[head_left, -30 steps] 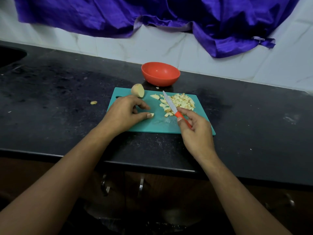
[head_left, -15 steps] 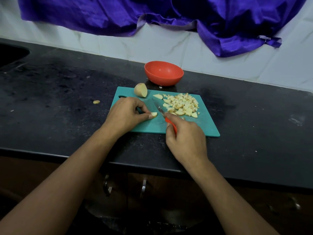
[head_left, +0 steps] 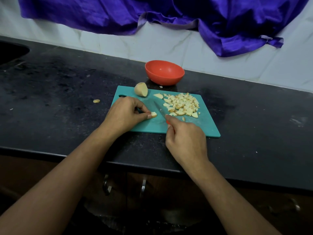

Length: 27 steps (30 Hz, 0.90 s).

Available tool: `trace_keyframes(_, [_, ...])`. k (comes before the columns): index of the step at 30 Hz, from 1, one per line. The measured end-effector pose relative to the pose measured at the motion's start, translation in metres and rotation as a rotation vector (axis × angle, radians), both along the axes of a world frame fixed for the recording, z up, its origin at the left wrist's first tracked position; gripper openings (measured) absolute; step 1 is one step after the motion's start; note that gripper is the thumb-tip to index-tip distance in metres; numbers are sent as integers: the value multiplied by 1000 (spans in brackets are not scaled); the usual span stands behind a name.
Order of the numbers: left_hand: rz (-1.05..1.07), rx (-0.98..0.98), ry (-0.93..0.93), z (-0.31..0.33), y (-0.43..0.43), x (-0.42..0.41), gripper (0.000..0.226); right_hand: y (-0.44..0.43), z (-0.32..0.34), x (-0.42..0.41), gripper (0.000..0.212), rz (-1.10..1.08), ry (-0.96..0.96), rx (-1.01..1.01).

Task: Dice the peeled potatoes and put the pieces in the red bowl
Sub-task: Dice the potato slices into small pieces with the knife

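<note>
A person stands at a black stone counter [head_left: 67, 116], seen from above over both bare forearms. A teal cutting board [head_left: 205, 127] lies flat on the counter in front of them.

The left hand [head_left: 125, 114] rests on the near left part of the board. Its fingers are curled, and the thumb and fingertips pinch a small pale potato piece [head_left: 153, 114] against the board.

The right hand [head_left: 186, 143] is closed round the red handle of a small knife [head_left: 159, 109], and most of the handle is hidden inside the fist. The index finger lies along the top. The dark blade points away and to the left, just beside the pinched piece. I cannot tell whether the edge touches the board.

A loose heap of diced potato [head_left: 183, 104] covers the far right part of the board, with a few cubes scattered at its near edge. A half potato [head_left: 141, 89] sits at the board's far left corner.

The red bowl [head_left: 164, 72] stands upright on the counter just behind the board, near the wall and apart from the heap. One stray potato bit [head_left: 96, 101] lies on the counter to the left of the board.

Behind the counter is a white tiled wall [head_left: 118, 43] with a purple cloth [head_left: 152, 12] draped across its top. Metal cabinet handles [head_left: 143, 185] show below the counter edge.
</note>
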<state>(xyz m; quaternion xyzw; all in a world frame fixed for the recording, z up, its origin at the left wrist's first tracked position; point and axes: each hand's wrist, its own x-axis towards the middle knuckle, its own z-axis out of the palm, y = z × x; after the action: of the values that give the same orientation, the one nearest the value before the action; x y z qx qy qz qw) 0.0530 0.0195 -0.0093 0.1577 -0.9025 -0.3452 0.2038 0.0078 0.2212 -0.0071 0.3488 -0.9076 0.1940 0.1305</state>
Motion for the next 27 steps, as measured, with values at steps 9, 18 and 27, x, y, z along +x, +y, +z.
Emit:
trace_keyframes(9, [13, -41, 2, 0, 1, -1, 6, 0, -1, 1, 43, 103, 30, 30])
trace_keyframes(18, [37, -40, 18, -3, 1, -1, 13, 2, 0, 2, 42, 56, -16, -73])
trace_keyframes(27, [38, -69, 28, -2, 1, -1, 10, 0, 0, 1, 42, 86, 28, 36])
